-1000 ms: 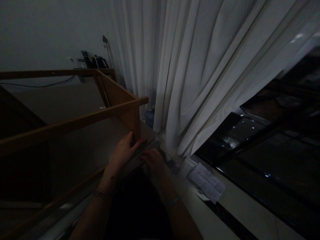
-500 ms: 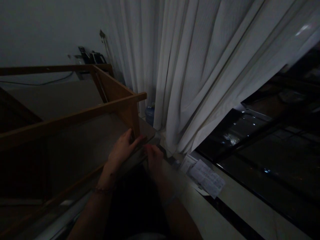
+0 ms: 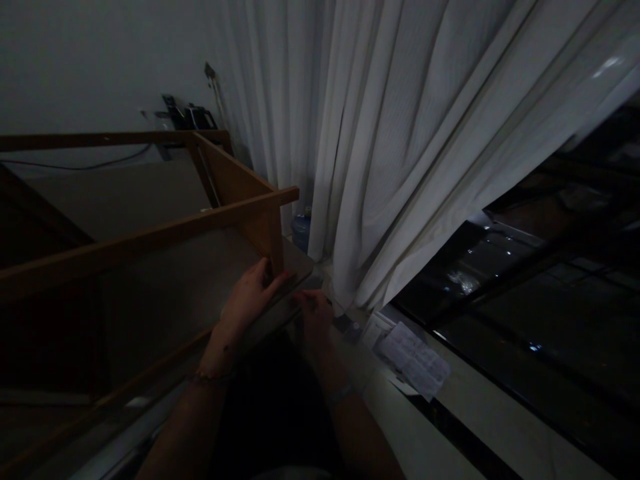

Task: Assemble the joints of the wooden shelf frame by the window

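A wooden furniture frame [image 3: 190, 230] with pale panels fills the left side of the view. My left hand [image 3: 250, 290] is at the foot of its corner post [image 3: 277, 237], thumb on the near side and fingers behind, closed around the wood. Beneath the post, a flat board [image 3: 300, 265] juts out at the corner. Just below that board's edge is my right hand [image 3: 316, 312], its thumb and fingers pinched together. Whatever it holds is too dark and small to make out.
Long white curtains [image 3: 385, 147] hang ahead, with a blue water bottle [image 3: 301, 230] by their foot. Printed paper [image 3: 415, 360] lies on the pale floor to the right, beside dark glass [image 3: 525, 300]. A black kettle [image 3: 199, 118] stands at the back left.
My right hand has shifted slightly right, away from the post, and its fingers have turned a little. My left hand stays at the post. The view has moved slightly.
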### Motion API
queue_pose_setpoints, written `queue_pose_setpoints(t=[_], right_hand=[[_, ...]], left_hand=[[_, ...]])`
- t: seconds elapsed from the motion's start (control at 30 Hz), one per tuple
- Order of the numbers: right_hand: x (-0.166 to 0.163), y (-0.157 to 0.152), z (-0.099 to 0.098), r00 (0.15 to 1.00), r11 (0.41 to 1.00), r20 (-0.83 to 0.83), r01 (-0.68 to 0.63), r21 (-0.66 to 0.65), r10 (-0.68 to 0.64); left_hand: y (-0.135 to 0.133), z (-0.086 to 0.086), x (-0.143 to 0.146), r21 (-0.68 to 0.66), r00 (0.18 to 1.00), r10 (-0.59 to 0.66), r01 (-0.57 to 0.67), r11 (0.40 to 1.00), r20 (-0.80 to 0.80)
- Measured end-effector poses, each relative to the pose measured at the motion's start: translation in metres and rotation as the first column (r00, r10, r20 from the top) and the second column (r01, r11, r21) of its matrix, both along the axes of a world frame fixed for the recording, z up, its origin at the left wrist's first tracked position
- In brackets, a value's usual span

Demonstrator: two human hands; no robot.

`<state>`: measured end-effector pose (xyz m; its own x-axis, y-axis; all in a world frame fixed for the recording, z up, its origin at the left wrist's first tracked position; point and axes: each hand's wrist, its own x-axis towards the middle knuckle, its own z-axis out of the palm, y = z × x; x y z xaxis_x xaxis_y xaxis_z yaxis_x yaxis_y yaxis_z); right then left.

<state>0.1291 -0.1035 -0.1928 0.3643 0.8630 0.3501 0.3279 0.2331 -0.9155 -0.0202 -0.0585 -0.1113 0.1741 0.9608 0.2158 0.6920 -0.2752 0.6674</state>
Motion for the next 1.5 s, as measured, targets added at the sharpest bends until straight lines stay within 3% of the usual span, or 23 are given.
queue_pose_setpoints(t=[0.23, 0.3, 0.43, 0.53, 0.67, 0.83, 0.97, 1.1, 1.33, 1.4, 1.5], right_hand=[[0.010, 0.004, 0.000, 0.961, 1.000, 0.278, -0.002, 0.004, 0.001], [0.005, 0.002, 0.002, 0.958, 1.000, 0.287, 0.027, -0.014, -0.022], [-0.010, -0.003, 0.006, 0.999, 0.989, -0.039, -0.022, -0.145, 0.016], [-0.017, -0.002, 0.008, 0.949, 0.971, -0.305, -0.139, -0.194, 0.075], [-0.016, -0.001, 0.009, 0.922, 0.965, -0.370, -0.193, -0.178, 0.116], [-0.011, -0.004, 0.009, 0.970, 0.993, -0.235, -0.085, -0.079, 0.064], [-0.007, -0.003, 0.005, 0.996, 0.995, 0.086, 0.015, 0.098, -0.023], [0.000, 0.000, 0.002, 0.947, 0.968, 0.322, -0.095, 0.231, 0.016], [0.022, 0.001, -0.006, 0.818, 0.925, 0.564, -0.294, 0.241, 0.113], [0.027, 0.002, -0.009, 0.800, 0.910, 0.587, -0.327, 0.255, 0.123], [0.028, 0.005, -0.012, 0.839, 0.900, 0.524, -0.332, 0.281, 0.146]], left_hand=[[-0.002, 0.003, 0.002, 0.006, 1.000, 0.011, -0.011, 1.000, 0.011], [-0.003, 0.004, 0.002, 0.011, 1.000, 0.004, -0.004, 1.000, 0.008], [-0.003, 0.005, 0.002, 0.008, 1.000, 0.008, -0.008, 1.000, -0.008], [-0.002, 0.003, 0.002, 0.006, 1.000, 0.005, -0.005, 1.000, -0.013], [-0.001, 0.002, 0.002, 0.001, 1.000, 0.012, -0.012, 1.000, -0.006], [-0.002, 0.003, 0.002, 0.016, 1.000, 0.009, -0.009, 1.000, -0.008], [-0.003, 0.004, 0.002, 0.015, 1.000, 0.016, -0.016, 1.000, -0.007], [-0.002, 0.004, 0.002, 0.019, 1.000, 0.001, -0.001, 1.000, 0.013], [-0.002, 0.006, 0.003, 0.017, 0.999, -0.004, 0.004, 1.000, 0.032], [-0.003, 0.006, 0.003, 0.011, 0.999, 0.008, -0.008, 1.000, 0.032], [-0.004, 0.007, 0.003, 0.010, 0.999, 0.010, -0.011, 1.000, 0.037]])
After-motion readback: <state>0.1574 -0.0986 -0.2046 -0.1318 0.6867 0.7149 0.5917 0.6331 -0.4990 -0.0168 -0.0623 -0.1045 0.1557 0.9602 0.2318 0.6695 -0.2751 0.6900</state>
